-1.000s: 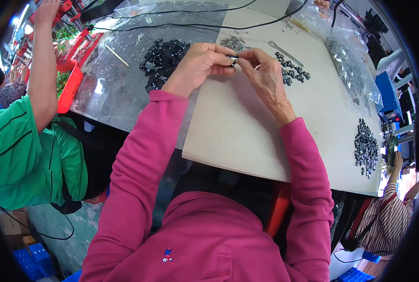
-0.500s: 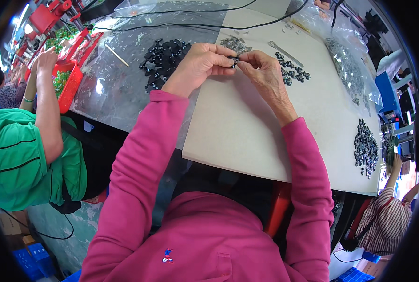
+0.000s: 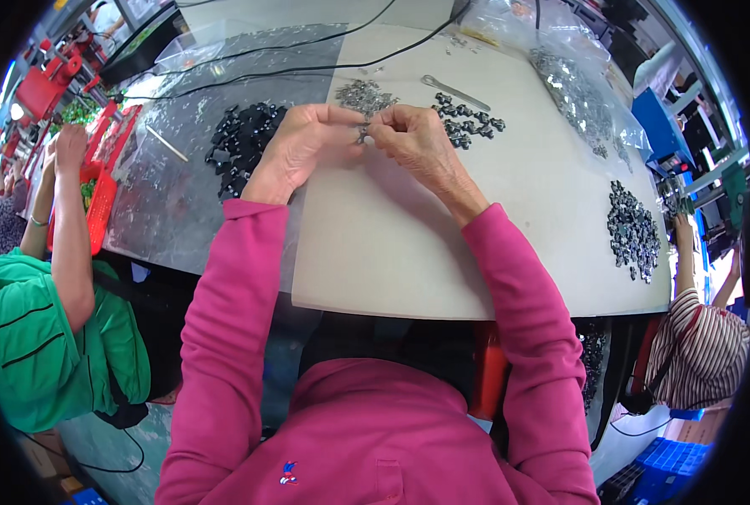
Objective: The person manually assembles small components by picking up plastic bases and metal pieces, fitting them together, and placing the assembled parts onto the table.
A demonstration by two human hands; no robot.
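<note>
My two hands meet over the pale board, fingertips close together. Between them is a small dark metal-looking part (image 3: 363,132), too small to make out its kind. My right hand (image 3: 421,139) pinches this part with thumb and forefinger. My left hand (image 3: 301,147) has its fingers pointing at the part; motion smears them, so their grip is unclear. Just beyond the fingertips lies a heap of small silvery pieces (image 3: 365,95). Left of my left hand is a pile of black parts (image 3: 242,143). Several dark joined parts (image 3: 467,122) lie beyond my right hand.
A metal tweezer-like tool (image 3: 456,91) lies far right of centre. A pile of shiny dark parts (image 3: 633,231) sits near the right edge, below a clear bag of metal pieces (image 3: 573,93). Black cables (image 3: 307,69) cross the table. Co-workers sit left, by a red basket (image 3: 101,210), and right.
The view has shifted, so the table things appear further left. My left fingers, earlier closed around a small black part, now look looser and blurred. My right hand still pinches.
</note>
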